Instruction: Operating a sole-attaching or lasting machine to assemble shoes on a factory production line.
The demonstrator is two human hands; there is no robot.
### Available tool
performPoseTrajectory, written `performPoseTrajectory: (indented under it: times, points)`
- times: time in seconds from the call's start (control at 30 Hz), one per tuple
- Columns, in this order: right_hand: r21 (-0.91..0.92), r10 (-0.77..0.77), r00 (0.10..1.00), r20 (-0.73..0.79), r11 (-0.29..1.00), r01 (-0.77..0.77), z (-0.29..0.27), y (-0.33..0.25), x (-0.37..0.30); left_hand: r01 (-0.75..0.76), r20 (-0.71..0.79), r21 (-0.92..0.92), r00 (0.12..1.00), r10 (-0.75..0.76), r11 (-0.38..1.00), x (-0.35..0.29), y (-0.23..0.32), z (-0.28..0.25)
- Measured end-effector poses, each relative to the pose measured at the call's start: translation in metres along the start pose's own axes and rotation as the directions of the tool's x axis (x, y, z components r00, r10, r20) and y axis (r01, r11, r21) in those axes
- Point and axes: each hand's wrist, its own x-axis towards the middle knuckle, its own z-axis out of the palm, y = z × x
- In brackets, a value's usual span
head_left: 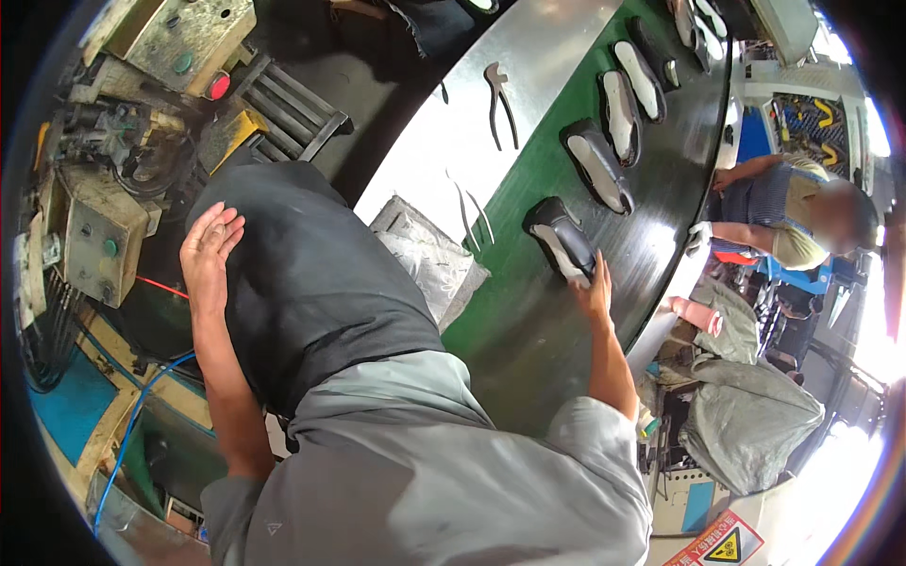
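My right hand [594,291] grips the near end of a black shoe [557,229] on the dark green conveyor belt [528,354]. The shoe's pale side faces up, and its far end points away from me. Some of my fingertips are hidden behind the shoe. My left hand [209,247] is beside my dark-trousered thigh with nothing in it, fingers stretched and slightly bent. Farther along the belt lie more black shoes with pale soles or linings, the nearest shoe [598,168] just beyond the held one.
Pincers [500,106], a pair of tweezers-like tools [472,212] and a grey cloth bundle [425,257] lie on the metal ledge left of the belt. Machinery with green and red buttons [113,236] stands at left. Across the belt, a co-worker [788,212] wears a pale glove.
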Motion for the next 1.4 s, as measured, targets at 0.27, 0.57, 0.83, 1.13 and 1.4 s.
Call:
performPoseTrajectory:
  times: [0.27,0.57,0.83,1.13,1.4]
  points:
    - [0.413,0.135,0.991,-0.017,0.903,-0.116,0.034,-0.044,0.016,0.029,0.254,-0.023,0.967,-0.022,0.999,-0.003,-0.003,0.109]
    - [0.875,0.151,0.934,0.323,0.328,-0.355,-0.001,-0.272,0.029,-0.241,0.559,0.061,0.812,0.167,0.968,-0.002,0.022,0.189]
    - [0.769,-0.430,0.783,0.450,0.633,-0.094,-0.026,-0.459,0.013,-0.675,0.440,0.370,0.732,0.520,0.638,0.033,0.094,0.143]
    - [0.809,-0.686,0.569,0.454,0.585,0.060,0.013,-0.556,-0.012,-0.596,0.160,0.635,0.723,0.672,0.491,-0.011,0.093,0.009]
    - [0.744,-0.692,0.569,0.444,0.639,0.196,-0.008,-0.584,-0.019,-0.536,0.039,0.523,0.792,0.610,0.662,-0.067,0.100,-0.010]
